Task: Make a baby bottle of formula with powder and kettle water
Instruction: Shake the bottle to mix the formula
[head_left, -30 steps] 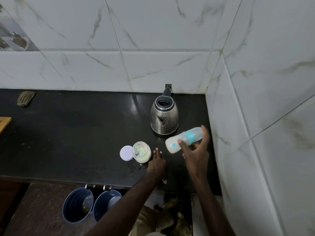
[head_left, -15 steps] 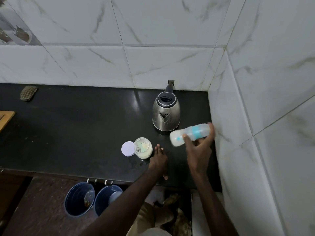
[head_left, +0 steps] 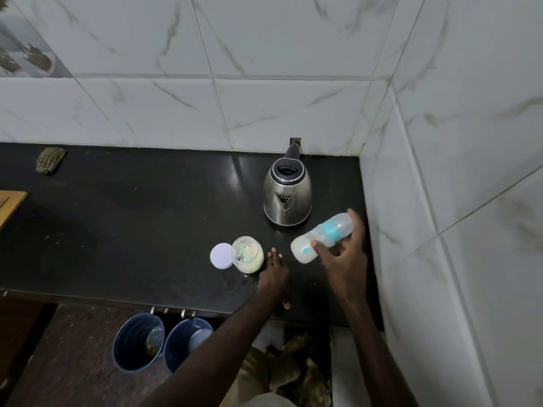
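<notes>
head view, one moment.

right hand (head_left: pixel 342 259): grip closed round the baby bottle (head_left: pixel 323 237). the thumb lies across the body and the fingers reach round the far, upper end. the bottle is off the tabletop (head_left: pixel 132 215), in the air just in front of and to the right of the kettle (head_left: pixel 287 198). it is tilted close to level, with the rounded whitish end low and to the left and the clear end high and to the right. a teal band sits about mid-length. whitish contents show in the low end. the bottle and fingertips are slightly blurred.

left hand (head_left: pixel 274 274): grip spread, holding nothing. it lies palm down on the black tabletop with the fingers straight and pointing away from the person. the fingertips are near the powder jar (head_left: pixel 248 255) but do not touch it. the thumb is close to the front edge.

powder jar: upright and open, with pale powder inside. its round white lid (head_left: pixel 221 256) lies flat on the tabletop at the jar's left side, right against it or overlapping it in this view.

kettle: steel body, upright, lid down. the spout faces the person and the black handle faces the back wall, near the corner of the white marbled tiles.

other items: a small checked cloth (head_left: pixel 50 164) at the back left of the tabletop, and a wooden board (head_left: pixel 10 204) at the left edge of the view. two dark blue buckets (head_left: pixel 138 342) stand side by side on the floor below the front edge.
</notes>
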